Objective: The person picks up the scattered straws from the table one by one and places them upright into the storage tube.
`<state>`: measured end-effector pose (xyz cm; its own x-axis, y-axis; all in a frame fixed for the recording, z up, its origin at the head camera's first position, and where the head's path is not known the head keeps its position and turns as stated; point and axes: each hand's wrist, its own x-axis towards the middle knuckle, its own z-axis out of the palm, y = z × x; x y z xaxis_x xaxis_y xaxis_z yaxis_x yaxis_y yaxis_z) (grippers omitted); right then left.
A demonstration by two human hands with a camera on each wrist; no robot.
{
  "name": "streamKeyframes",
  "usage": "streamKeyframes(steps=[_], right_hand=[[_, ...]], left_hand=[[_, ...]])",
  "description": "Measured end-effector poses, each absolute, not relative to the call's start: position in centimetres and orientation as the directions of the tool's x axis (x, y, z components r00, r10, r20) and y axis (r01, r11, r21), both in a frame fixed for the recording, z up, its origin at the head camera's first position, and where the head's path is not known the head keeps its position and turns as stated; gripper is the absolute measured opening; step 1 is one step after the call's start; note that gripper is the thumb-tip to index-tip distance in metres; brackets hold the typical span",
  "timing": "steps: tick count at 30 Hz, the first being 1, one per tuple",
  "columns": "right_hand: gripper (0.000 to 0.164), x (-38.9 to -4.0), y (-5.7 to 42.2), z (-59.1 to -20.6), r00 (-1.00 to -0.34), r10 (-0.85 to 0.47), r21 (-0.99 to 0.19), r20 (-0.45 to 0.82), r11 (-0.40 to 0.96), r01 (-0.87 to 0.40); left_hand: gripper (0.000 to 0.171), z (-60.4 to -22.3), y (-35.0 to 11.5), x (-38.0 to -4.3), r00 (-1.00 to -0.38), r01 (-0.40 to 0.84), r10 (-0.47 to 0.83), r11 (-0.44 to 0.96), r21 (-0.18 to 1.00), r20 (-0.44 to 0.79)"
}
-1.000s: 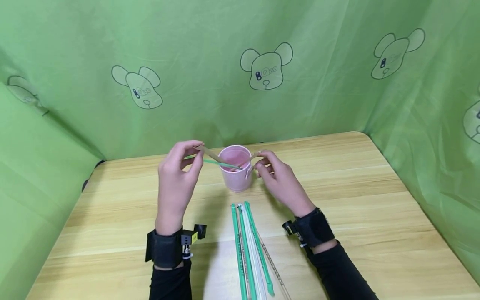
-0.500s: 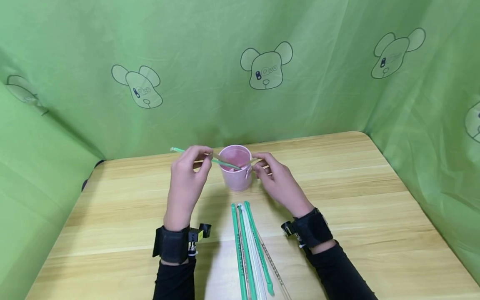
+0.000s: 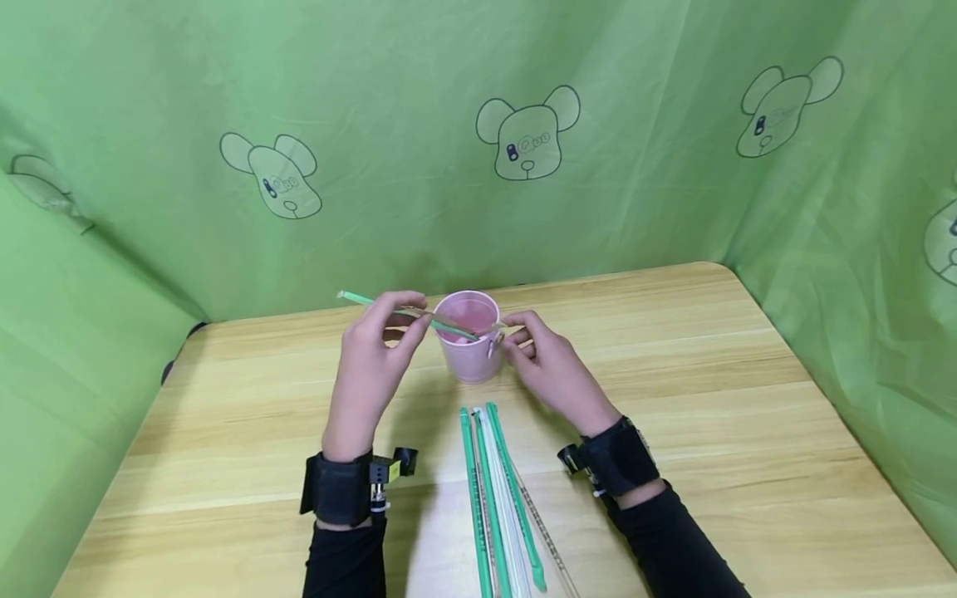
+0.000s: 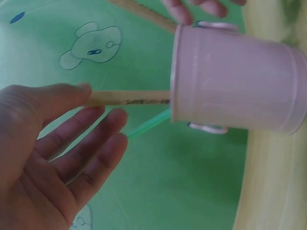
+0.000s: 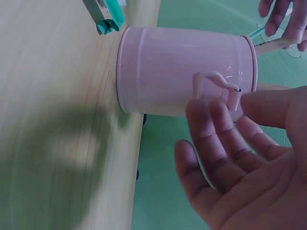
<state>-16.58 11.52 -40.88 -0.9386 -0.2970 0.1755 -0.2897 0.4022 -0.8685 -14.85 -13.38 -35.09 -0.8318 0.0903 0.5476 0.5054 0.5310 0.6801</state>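
A pink bucket (image 3: pixel 473 361) with small side handles stands upright on the table. My left hand (image 3: pixel 374 349) pinches a brown printed paper-wrapped straw (image 4: pixel 129 97) between thumb and index finger; its far end lies inside the rim. A green straw (image 3: pixel 452 329) leans out of the bucket, passing behind the left hand's fingers. At the bucket's right side, the thumb and fingertips of my right hand (image 3: pixel 553 361) pinch the small side handle (image 5: pixel 216 79). Another brown straw (image 4: pixel 144 15) slants out of the bucket beside the right hand. The bucket's bottom is hidden.
In front of the bucket several wrapped straws (image 3: pixel 501 490), green, white and brown, lie in a loose bundle on the wooden table (image 3: pixel 718 390). A green curtain (image 3: pixel 389 166) with printed bear heads rises along the back and sides.
My left hand has moved right and slightly down toward the bucket, bringing the brown straw farther over the rim. The right hand has hardly moved, staying at the bucket's side.
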Motion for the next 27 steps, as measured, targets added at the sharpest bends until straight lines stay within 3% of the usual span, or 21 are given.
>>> streamKeyframes(steps=[6, 10, 14, 19, 27], right_hand=[[0.033, -16.3, 11.2, -41.4, -0.955, -0.286, -0.852, 0.073, 0.480, -0.209], [0.029, -16.0, 10.8, -41.7, -0.956, -0.292, -0.828, 0.015, 0.533, -0.176], [0.022, -15.6, 10.1, -42.2, -0.937, -0.348, -0.794, 0.003, 0.569, -0.214], [0.023, -15.0, 9.5, -43.0, -0.903, -0.429, -0.771, -0.002, 0.576, -0.272], [0.036, -14.3, 9.0, -43.5, -0.900, -0.429, -0.752, -0.084, 0.619, -0.224]], left_hand=[[0.040, -33.9, -14.7, -13.8, -0.856, 0.474, 0.096, 0.540, 0.696, 0.508], [0.042, -32.8, -15.5, -12.9, -0.841, 0.483, 0.073, 0.548, 0.683, 0.536], [0.030, -31.8, -15.8, -12.0, -0.799, 0.538, 0.077, 0.532, 0.654, 0.596], [0.012, -31.4, -15.2, -11.3, -0.749, 0.629, 0.185, 0.499, 0.596, 0.636], [0.010, -31.1, -13.7, -10.8, -0.802, 0.594, 0.381, 0.440, 0.673, 0.460]])
